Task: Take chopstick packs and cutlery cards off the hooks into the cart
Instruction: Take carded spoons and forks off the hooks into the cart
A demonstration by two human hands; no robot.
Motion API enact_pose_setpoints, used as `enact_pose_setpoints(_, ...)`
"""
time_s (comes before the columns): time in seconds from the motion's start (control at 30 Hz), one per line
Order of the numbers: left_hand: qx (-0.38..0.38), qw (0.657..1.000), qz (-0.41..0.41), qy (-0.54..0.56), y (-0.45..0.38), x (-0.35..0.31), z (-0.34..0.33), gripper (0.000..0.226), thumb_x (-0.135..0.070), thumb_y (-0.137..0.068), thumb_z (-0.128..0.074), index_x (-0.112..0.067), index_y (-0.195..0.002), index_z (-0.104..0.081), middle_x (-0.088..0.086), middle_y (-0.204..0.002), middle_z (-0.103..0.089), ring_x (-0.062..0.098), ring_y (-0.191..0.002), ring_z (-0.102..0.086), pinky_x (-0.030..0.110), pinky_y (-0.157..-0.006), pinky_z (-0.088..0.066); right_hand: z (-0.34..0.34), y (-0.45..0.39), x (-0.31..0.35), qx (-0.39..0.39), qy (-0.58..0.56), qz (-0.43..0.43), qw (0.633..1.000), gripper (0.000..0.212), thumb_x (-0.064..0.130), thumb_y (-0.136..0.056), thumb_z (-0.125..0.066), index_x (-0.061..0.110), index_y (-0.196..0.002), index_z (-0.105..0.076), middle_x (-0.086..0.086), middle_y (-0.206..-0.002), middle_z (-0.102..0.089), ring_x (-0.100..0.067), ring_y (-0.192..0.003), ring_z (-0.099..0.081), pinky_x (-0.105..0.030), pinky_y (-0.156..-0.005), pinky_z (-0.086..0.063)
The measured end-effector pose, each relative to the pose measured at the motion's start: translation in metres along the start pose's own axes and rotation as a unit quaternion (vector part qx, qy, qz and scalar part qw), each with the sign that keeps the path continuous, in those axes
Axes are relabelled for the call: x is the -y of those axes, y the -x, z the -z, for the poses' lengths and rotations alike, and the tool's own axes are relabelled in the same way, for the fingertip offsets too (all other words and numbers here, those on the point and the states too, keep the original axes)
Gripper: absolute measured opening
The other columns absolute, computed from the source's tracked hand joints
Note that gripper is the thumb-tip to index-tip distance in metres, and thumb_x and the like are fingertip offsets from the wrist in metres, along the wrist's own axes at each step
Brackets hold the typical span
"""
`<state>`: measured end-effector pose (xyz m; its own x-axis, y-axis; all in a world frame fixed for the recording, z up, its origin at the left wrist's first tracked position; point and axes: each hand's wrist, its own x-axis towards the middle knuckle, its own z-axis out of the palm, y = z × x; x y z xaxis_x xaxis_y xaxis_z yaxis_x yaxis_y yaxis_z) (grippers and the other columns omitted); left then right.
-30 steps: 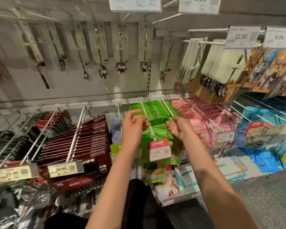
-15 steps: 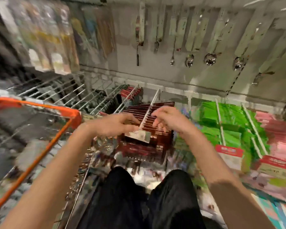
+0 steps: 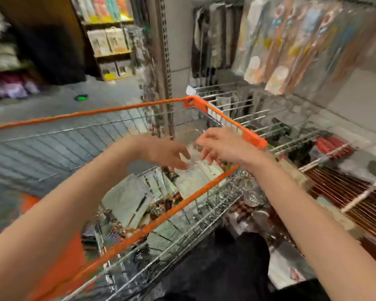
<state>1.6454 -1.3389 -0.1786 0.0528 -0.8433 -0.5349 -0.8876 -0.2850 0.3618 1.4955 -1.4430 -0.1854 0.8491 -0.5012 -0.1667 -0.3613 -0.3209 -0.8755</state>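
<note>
Both my hands hang over the orange-rimmed cart (image 3: 224,118), close together. My left hand (image 3: 167,154) and right hand (image 3: 223,146) have fingers loosely spread, pointing down; blur hides whether they pinch the pale pack (image 3: 190,158) just between them. White cutlery cards (image 3: 128,200) lie in the cart's near part. Dark chopstick packs (image 3: 343,192) hang on hooks at the right

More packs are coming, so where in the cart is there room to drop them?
Bare wire floor shows along the cart's far wall, left of both hands. The near corner under the orange rim is crowded with pale cards and colourful packs.
</note>
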Motion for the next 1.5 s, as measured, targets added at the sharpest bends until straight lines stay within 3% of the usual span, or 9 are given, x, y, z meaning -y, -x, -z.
enact_pose_setpoints(0.17, 0.04, 0.991, 0.107, 0.067, 0.003, 0.085, -0.039, 0.043, -0.029, -0.1, -0.049, -0.011, -0.139, -0.043, 0.004, -0.125, -0.057, 0.021, -0.105, -0.061, 0.026, -0.082, -0.05, -0.062, -0.048, 0.028, 0.112, 0.074, 0.02, 0.991, 0.013, 0.02, -0.099, -0.047, 0.011, -0.092, -0.053, -0.005, -0.068, -0.063, -0.015, -0.053, -0.056, -0.022, -0.046, -0.039)
enact_pose_setpoints(0.43, 0.013, 0.966, 0.217, 0.143, -0.008, 0.2, -0.116, 0.05, -0.029, -0.098, -0.054, -0.002, -0.139, -0.045, 0.014, -0.129, -0.059, 0.023, -0.101, -0.061, 0.027, -0.081, -0.049, -0.148, -0.119, 0.024, 0.259, 0.252, -0.032, 0.932, 0.016, 0.022, -0.1, -0.043, 0.01, -0.104, -0.053, -0.011, -0.082, -0.065, -0.013, -0.052, -0.057, -0.02, -0.041, -0.04)
enact_pose_setpoints(0.63, -0.004, 0.939, 0.291, 0.185, -0.015, 0.249, -0.184, 0.062, -0.032, -0.096, -0.057, 0.001, -0.144, -0.036, 0.017, -0.147, -0.042, 0.03, -0.133, -0.043, 0.034, -0.109, -0.036, -0.198, -0.159, 0.011, 0.363, 0.359, -0.09, 0.855, 0.033, 0.009, -0.1, -0.033, -0.009, -0.122, -0.049, -0.017, -0.09, -0.067, -0.016, -0.054, -0.057, -0.02, -0.042, -0.043)
enact_pose_setpoints(0.87, -0.029, 0.876, 0.351, 0.329, -0.03, 0.271, -0.247, 0.062, -0.024, -0.091, -0.064, 0.004, -0.139, -0.038, 0.015, -0.145, -0.042, 0.033, -0.13, -0.043, 0.037, -0.111, -0.035, -0.217, -0.17, -0.02, 0.365, 0.421, -0.138, 0.819, 0.035, 0.0, -0.097, -0.031, -0.01, -0.126, -0.047, -0.022, -0.097, -0.064, -0.025, -0.061, -0.061, -0.025, -0.043, -0.044)
enact_pose_setpoints(1.0, -0.158, 0.819, 0.433, 0.343, -0.04, 0.272, -0.282, 0.061, -0.024, -0.079, -0.077, -0.002, -0.127, -0.046, 0.014, -0.129, -0.052, 0.031, -0.116, -0.052, 0.042, -0.098, -0.048, -0.207, -0.162, -0.031, 0.363, 0.466, -0.134, 0.795, 0.023, 0.003, -0.097, -0.039, -0.008, -0.104, -0.058, -0.019, -0.114, -0.062, -0.033, -0.103, -0.063, -0.02, -0.044, -0.039)
enact_pose_setpoints(1.13, -0.197, 0.825, 0.462, 0.257, -0.049, 0.263, -0.295, 0.094, -0.039, -0.073, -0.082, -0.007, -0.143, -0.03, 0.011, -0.142, -0.035, 0.028, -0.132, -0.037, 0.04, -0.105, -0.043, -0.216, -0.159, -0.044, 0.415, 0.466, -0.18, 0.761, 0.028, 0.0, -0.099, -0.032, -0.017, -0.11, -0.05, -0.019, -0.106, -0.059, -0.028, -0.071, -0.059, -0.019, -0.043, -0.04)
enact_pose_setpoints(1.33, -0.2, 0.823, 0.484, 0.221, -0.065, 0.264, -0.302, 0.093, -0.039, -0.073, -0.082, -0.007, -0.142, -0.03, 0.012, -0.142, -0.041, 0.028, -0.131, -0.037, 0.036, -0.108, -0.034, -0.226, -0.159, -0.057, 0.393, 0.458, -0.133, 0.786, 0.032, 0.011, -0.099, -0.04, -0.002, -0.123, -0.054, -0.008, -0.084, -0.058, -0.032, -0.099, -0.065, -0.023, -0.049, -0.041)
enact_pose_setpoints(1.4, -0.216, 0.815, 0.489, 0.226, -0.067, 0.265, -0.304, 0.092, -0.035, -0.07, -0.085, -0.007, -0.139, -0.032, 0.012, -0.138, -0.043, 0.027, -0.128, -0.04, 0.035, -0.107, -0.036, -0.223, -0.156, -0.058, 0.395, 0.457, -0.169, 0.779, 0.036, 0.006, -0.1, -0.033, -0.006, -0.13, -0.046, -0.016, -0.106, -0.058, -0.026, -0.082, -0.064, -0.021, -0.044, -0.039)
enact_pose_setpoints(1.5, -0.23, 0.805, 0.491, 0.241, -0.067, 0.265, -0.305, 0.089, -0.029, -0.07, -0.086, -0.006, -0.139, -0.034, 0.011, -0.136, -0.043, 0.025, -0.126, -0.042, 0.034, -0.104, -0.038, -0.219, -0.158, -0.062, 0.41, 0.49, -0.167, 0.751, 0.038, 0.008, -0.101, -0.032, -0.005, -0.135, -0.043, -0.004, -0.076, -0.04, -0.009, -0.058, -0.041, -0.024, -0.046, -0.037)
